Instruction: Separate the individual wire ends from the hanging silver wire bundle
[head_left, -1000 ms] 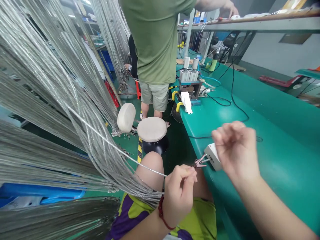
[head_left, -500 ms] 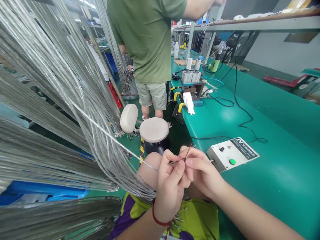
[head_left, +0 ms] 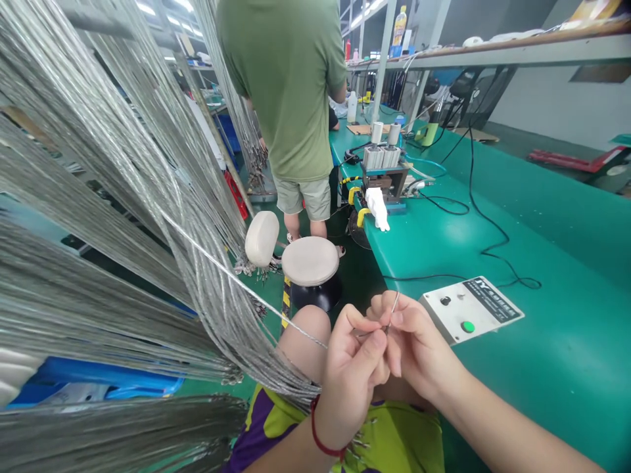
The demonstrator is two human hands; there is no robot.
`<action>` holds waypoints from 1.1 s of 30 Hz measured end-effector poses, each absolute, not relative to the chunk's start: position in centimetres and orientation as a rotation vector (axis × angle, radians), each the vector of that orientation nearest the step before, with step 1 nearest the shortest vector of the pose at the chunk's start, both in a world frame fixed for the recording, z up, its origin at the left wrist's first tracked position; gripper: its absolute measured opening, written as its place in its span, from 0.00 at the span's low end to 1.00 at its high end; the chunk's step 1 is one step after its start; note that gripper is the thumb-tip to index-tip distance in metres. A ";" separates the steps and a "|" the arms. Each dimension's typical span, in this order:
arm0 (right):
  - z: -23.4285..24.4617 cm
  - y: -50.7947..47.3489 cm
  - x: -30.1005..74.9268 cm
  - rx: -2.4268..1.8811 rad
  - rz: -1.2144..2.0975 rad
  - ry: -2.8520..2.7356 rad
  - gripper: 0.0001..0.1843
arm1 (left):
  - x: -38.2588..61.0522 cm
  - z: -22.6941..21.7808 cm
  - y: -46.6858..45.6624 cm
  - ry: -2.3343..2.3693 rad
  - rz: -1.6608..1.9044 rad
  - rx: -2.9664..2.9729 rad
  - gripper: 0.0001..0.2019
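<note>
My left hand [head_left: 351, 364], with a red cord at the wrist, is closed on a thin silvery braided cable [head_left: 261, 303] that runs down to it from the hanging bundle. Opposite it, fingertips almost touching, my right hand [head_left: 419, 338] pinches the thin wire ends [head_left: 394, 303] of that cable, which point upward. The exact spot where the wires leave the braid is partly hidden by the fingers. Below the hands, a large bundle of braided cables [head_left: 236, 332] lies over my lap, and several loose cable ends [head_left: 362, 441] rest on the green-and-purple cloth [head_left: 409, 427].
Cable bundles [head_left: 98, 197] fill the left side. A white control box [head_left: 466, 315] with a green button sits on the green bench [head_left: 566, 341]; a press-like machine [head_left: 382, 164] stands farther back. Ahead are a stool [head_left: 310, 261] and a standing person [head_left: 283, 92] in green.
The view has shifted slightly, and both hands appear a little farther right. The red wire seen earlier at the fingertips no longer shows separately. The standing person's raised arm has come down.
</note>
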State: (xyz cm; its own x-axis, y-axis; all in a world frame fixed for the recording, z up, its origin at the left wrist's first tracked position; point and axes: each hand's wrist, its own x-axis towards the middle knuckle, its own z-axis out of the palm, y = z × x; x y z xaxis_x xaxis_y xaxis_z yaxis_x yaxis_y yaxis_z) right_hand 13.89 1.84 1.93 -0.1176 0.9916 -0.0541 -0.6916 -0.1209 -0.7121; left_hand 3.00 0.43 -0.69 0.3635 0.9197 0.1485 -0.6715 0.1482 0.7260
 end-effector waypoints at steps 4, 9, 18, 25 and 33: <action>2.8 1.9 14.3 -0.628 1.557 -0.627 0.07 | 3.1 -0.9 0.3 0.331 1.176 0.836 0.11; 4.1 2.5 15.6 -0.567 1.467 -0.602 0.10 | 2.9 -1.9 -0.4 0.335 1.165 0.860 0.09; 1.7 1.6 13.8 -0.738 1.544 -0.808 0.10 | 1.3 -0.8 0.2 0.684 1.518 1.031 0.08; 0.1 1.3 12.5 -0.718 1.629 -0.714 0.06 | 1.0 -1.2 0.5 0.648 1.400 0.998 0.09; -0.7 1.5 12.6 -0.621 1.624 -0.600 0.06 | 1.2 -1.2 0.5 0.623 1.236 0.929 0.12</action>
